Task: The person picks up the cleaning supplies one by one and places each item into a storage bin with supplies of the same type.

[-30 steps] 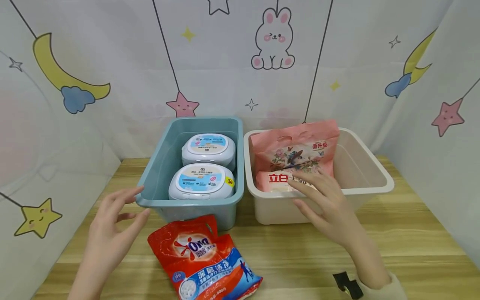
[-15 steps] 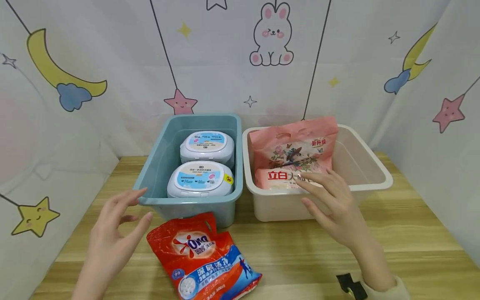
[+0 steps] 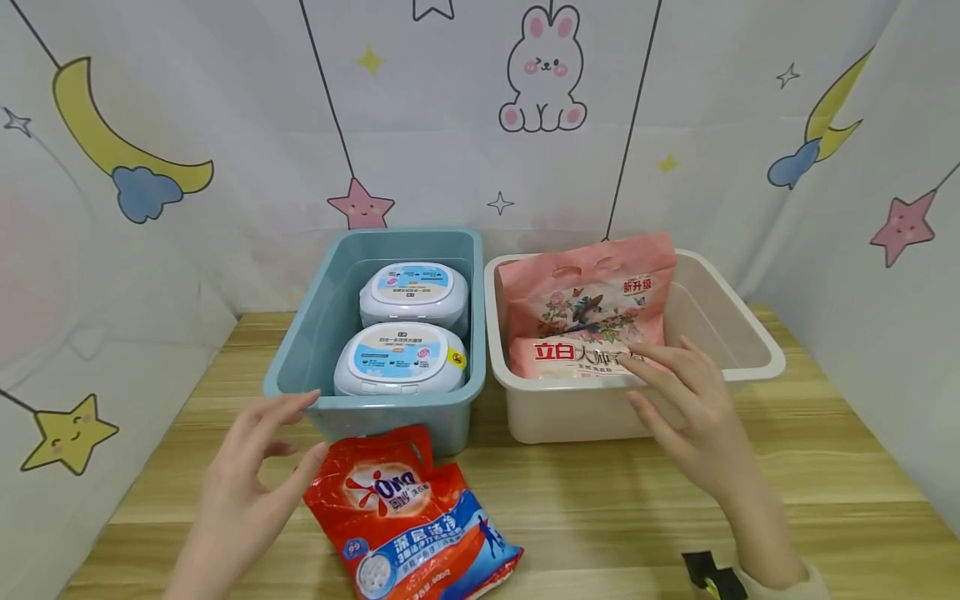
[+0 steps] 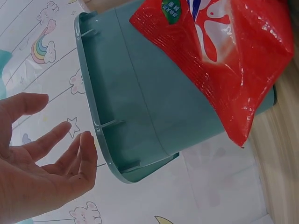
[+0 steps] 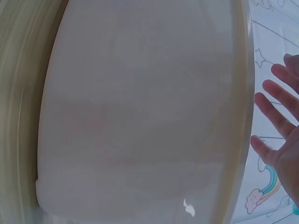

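Your left hand (image 3: pixel 251 479) is near the front left corner of the blue bin (image 3: pixel 309 321), thumb and fingers parted with a wide gap and holding nothing; whether a fingertip touches the rim is hard to tell. Inside that bin sit two white lidded tubs, one behind the other: the rear tub (image 3: pixel 414 293) with its label turned upside down from your side, the front tub (image 3: pixel 400 360) with its label facing you and a yellow sticker at the right of its lid. Right beside it stands the white bin (image 3: pixel 570 417), with a pink bag (image 3: pixel 592 304) in its left part, the top rising above the back rim; a pink section with red lettering lies in front of it, and you cannot tell whether that is a second pack. Your right hand (image 3: pixel 693 412) is by the front rim of the white bin, fingers loosely spread and holding nothing, its fingertips overlapping the pink section in the head view. The red detergent bag (image 3: pixel 412 517) lies on the surface (image 3: pixel 592 517) in front of the blue bin, printed side up and askew, close to your left thumb.
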A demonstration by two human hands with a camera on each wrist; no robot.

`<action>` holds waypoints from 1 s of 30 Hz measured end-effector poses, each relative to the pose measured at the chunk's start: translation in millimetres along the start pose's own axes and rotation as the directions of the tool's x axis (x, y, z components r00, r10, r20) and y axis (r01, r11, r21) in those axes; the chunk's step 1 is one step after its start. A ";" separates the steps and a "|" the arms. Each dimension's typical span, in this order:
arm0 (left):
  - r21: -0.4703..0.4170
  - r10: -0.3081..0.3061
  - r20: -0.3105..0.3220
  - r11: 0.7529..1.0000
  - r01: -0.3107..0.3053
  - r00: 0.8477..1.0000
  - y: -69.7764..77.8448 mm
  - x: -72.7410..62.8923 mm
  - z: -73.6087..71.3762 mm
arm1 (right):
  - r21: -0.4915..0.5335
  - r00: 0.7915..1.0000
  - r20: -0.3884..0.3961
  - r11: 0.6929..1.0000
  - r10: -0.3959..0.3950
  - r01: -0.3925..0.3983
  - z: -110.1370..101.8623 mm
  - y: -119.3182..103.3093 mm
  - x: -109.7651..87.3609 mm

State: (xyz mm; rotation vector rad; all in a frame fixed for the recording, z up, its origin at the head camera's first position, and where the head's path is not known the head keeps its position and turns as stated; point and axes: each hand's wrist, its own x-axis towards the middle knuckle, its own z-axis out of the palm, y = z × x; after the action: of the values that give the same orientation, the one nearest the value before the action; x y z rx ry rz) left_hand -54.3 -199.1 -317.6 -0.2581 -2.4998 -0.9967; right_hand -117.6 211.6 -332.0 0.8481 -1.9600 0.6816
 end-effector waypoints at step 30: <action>-0.028 -0.116 0.302 0.991 0.131 0.946 10.6 -12.6 20.0 | -0.014 0.997 -0.033 0.997 0.071 -0.072 -16.3 18.8 -11.1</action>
State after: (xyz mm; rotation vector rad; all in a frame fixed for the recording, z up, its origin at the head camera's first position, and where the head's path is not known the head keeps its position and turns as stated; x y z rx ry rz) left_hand -46.2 -177.8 -329.9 -0.2897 -2.7981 -1.1434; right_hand -119.7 238.4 -336.5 0.7562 -1.9714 0.7174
